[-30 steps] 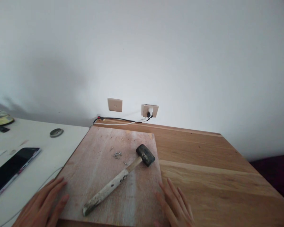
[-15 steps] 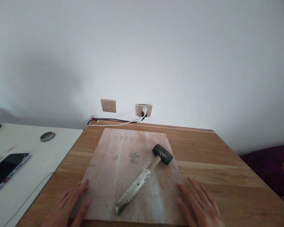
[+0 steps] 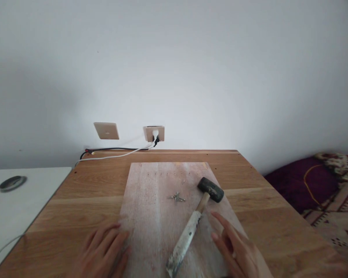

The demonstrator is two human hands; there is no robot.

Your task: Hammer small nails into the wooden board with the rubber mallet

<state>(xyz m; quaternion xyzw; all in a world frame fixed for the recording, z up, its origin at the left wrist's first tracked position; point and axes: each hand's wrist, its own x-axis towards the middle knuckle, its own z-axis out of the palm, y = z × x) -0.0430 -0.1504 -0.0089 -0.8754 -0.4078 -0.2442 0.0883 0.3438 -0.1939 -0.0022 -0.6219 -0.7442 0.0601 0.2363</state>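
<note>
Pale, worn wood makes up the board (image 3: 145, 220), which lies flat on the brown desk (image 3: 84, 208), low in the middle of the frame. On it rests a hammer (image 3: 188, 233), its black head up and to the right, its white handle slanting down. Small metal nails (image 3: 177, 198) sit in a little heap left of the head; they may be screws, too tiny to tell.

The left hand (image 3: 103, 251) is at the board's left edge, fingers close together, holding nothing. The right hand (image 3: 242, 251) is over the right edge, its pointer and thumb spread apart and empty, near the handle. I cannot tell how hard either one presses.

It seems best to keep both hands gentle and even, so the board stays flat and the nails don't roll.

The hammer takes up much of the board and could get in the way. Near the wall, a white cord (image 3: 118, 155) and a black cord (image 3: 116, 148) run to the socket (image 3: 161, 133), behind the board. A round grey thing (image 3: 13, 183) sits far left, and purple cloth (image 3: 301, 187) lies at the right, both well apart from the hands.
</note>
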